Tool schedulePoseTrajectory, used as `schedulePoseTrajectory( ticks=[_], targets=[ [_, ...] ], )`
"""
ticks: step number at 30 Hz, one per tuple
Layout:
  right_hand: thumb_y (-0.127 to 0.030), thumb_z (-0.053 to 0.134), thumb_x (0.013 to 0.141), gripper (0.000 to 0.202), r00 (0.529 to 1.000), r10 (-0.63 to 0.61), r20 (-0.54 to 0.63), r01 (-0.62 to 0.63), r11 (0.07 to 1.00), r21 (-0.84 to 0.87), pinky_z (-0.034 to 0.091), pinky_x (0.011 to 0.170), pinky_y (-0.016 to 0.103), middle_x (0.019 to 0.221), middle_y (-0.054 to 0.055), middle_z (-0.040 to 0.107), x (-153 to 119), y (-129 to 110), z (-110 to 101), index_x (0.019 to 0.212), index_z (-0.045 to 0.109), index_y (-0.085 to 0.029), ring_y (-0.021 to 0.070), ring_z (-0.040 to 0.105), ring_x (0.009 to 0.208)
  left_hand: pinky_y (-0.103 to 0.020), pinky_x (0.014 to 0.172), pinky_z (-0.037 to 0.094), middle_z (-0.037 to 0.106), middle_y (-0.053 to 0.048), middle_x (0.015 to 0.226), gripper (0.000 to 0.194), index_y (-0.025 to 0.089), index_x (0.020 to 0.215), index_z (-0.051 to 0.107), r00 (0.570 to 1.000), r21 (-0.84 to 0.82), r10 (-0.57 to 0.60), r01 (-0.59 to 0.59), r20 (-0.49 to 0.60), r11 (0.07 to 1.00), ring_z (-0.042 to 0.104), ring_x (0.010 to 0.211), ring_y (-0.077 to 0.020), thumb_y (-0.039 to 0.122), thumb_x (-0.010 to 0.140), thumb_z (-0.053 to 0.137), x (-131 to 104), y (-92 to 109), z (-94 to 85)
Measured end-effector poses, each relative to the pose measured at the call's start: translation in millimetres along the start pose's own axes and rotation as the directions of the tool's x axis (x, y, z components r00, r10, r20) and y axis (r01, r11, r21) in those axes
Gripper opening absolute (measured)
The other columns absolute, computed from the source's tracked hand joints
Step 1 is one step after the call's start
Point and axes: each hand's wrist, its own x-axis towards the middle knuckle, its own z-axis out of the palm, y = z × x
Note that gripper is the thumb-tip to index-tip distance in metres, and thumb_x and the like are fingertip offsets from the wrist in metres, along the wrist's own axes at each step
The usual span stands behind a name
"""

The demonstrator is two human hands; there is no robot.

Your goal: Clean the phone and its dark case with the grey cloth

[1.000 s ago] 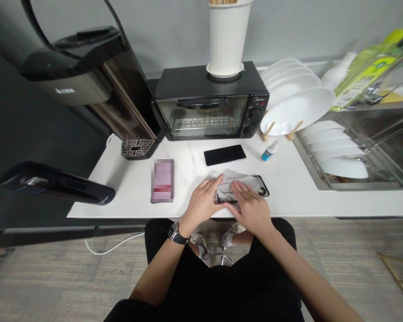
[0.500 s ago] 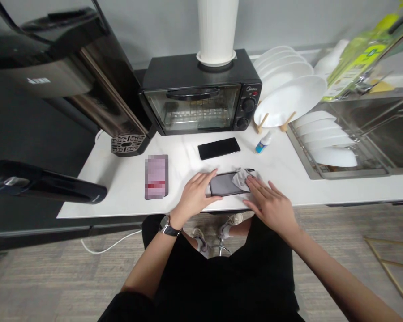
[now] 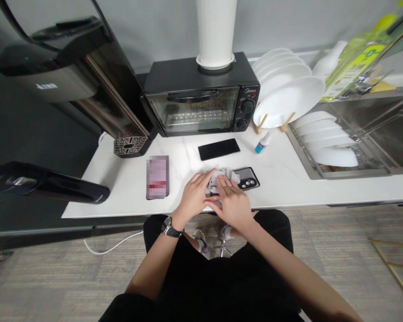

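A phone case [image 3: 244, 173] with a dark rim and round camera openings lies on the counter in front of me. My left hand [image 3: 197, 193] grips its left end, thumb on the near side and fingers on the far side. My right hand [image 3: 233, 203] presses a crumpled grey cloth [image 3: 225, 173] onto the case's left half, close to my left thumb. The cloth and both hands hide that half. Just behind lies a black smartphone [image 3: 219, 149]. A small spray bottle [image 3: 262, 144] with a blue label stands to the right.
A blurred-out pink packet or phone [image 3: 157, 177] lies left on the white counter [image 3: 121, 188]. Behind stand a toaster oven [image 3: 201, 80] and a drinks machine [image 3: 121, 103]. Racked plates [image 3: 289, 100] and a sink [image 3: 383, 134] are on the right. A dark cylindrical appliance [image 3: 60, 183] juts in from the left.
My right hand has slid the cloth leftward along the case, uncovering the camera openings at its right end. My left hand has stayed at the left end.
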Motion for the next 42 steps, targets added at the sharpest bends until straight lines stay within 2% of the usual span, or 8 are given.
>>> schedulePoseTrajectory(
  ticks=[7,16,20,24,27,30,35,42],
  targets=[
    [-0.048,0.053,0.107,0.049,0.985,-0.136,0.108,0.118,0.98,0.159,0.047,0.121,0.051,0.144,0.013,0.069,-20,19,-24,0.141,0.066,-0.016,0.0266,0.065,0.136,-0.048,0.105,0.051,0.063,-0.014,0.128,0.108,0.02,0.168,0.024,1.0,0.08,-0.008,0.007,0.005,0.997,0.056,0.121,-0.0347,0.045,0.084,0.086,-1,2,1.3],
    [-0.05,0.052,0.107,0.062,1.0,0.011,-0.027,-0.014,0.99,-0.139,0.037,0.124,0.062,0.155,0.017,0.059,-41,77,-36,0.156,0.049,-0.012,0.0351,0.062,0.139,-0.048,0.108,0.051,0.067,-0.011,0.134,0.102,0.022,0.166,0.03,0.999,0.018,0.033,-0.033,-0.005,0.999,0.058,0.122,-0.0331,0.048,0.084,0.086,3,4,-1.5],
    [-0.062,0.054,0.102,0.077,0.994,0.088,-0.061,-0.095,0.988,-0.124,0.04,0.121,0.062,0.148,0.028,0.062,-25,59,-19,0.149,0.054,0.0,0.0412,0.063,0.136,-0.048,0.109,0.051,0.068,-0.011,0.135,0.101,0.024,0.166,0.03,0.999,-0.015,0.03,-0.031,-0.015,0.999,0.059,0.123,-0.0323,0.047,0.085,0.085,4,4,-1.6],
    [-0.069,0.053,0.098,0.09,0.996,0.076,-0.054,-0.08,0.994,-0.078,0.045,0.119,0.058,0.145,0.038,0.059,-6,15,2,0.142,0.055,0.01,0.0456,0.062,0.135,-0.047,0.109,0.05,0.067,-0.011,0.14,0.095,0.023,0.168,0.026,0.999,-0.031,0.045,-0.045,-0.008,0.999,0.059,0.123,-0.0324,0.038,0.09,0.08,3,-1,1.8],
    [-0.07,0.052,0.098,0.09,1.0,0.019,-0.006,-0.019,1.0,0.022,0.046,0.121,0.054,0.144,0.036,0.061,0,-13,9,0.14,0.057,0.009,0.0427,0.063,0.135,-0.048,0.107,0.051,0.067,-0.012,0.138,0.09,0.023,0.167,0.029,1.0,0.01,0.02,-0.02,0.023,1.0,0.059,0.119,-0.0329,0.028,0.091,0.075,3,-6,4.5],
    [-0.067,0.052,0.101,0.078,0.999,-0.027,0.026,0.024,0.994,0.105,0.046,0.121,0.051,0.143,0.029,0.066,-7,-18,3,0.14,0.062,0.0,0.0363,0.065,0.134,-0.048,0.106,0.051,0.066,-0.012,0.134,0.093,0.023,0.168,0.027,1.0,0.042,-0.011,0.01,0.029,0.999,0.059,0.119,-0.0331,0.028,0.089,0.077,1,-7,5.2],
    [-0.053,0.05,0.107,0.049,0.994,-0.091,0.057,0.081,0.985,0.152,0.036,0.128,0.055,0.141,0.011,0.071,-32,19,-26,0.14,0.065,-0.018,0.0266,0.069,0.131,-0.048,0.107,0.05,0.065,-0.012,0.131,0.109,0.022,0.168,0.024,1.0,0.038,0.02,-0.02,0.004,0.999,0.057,0.122,-0.0337,0.049,0.084,0.086,-1,-2,2.6],
    [-0.052,0.049,0.108,0.058,1.0,0.001,-0.014,-0.003,0.996,-0.094,0.027,0.129,0.061,0.15,0.015,0.064,-54,71,-43,0.153,0.053,-0.016,0.0315,0.065,0.135,-0.049,0.108,0.051,0.066,-0.011,0.137,0.104,0.026,0.167,0.026,0.999,0.0,0.03,-0.03,0.01,1.0,0.059,0.124,-0.0331,0.047,0.085,0.086,2,3,-2.2]
  ],
)
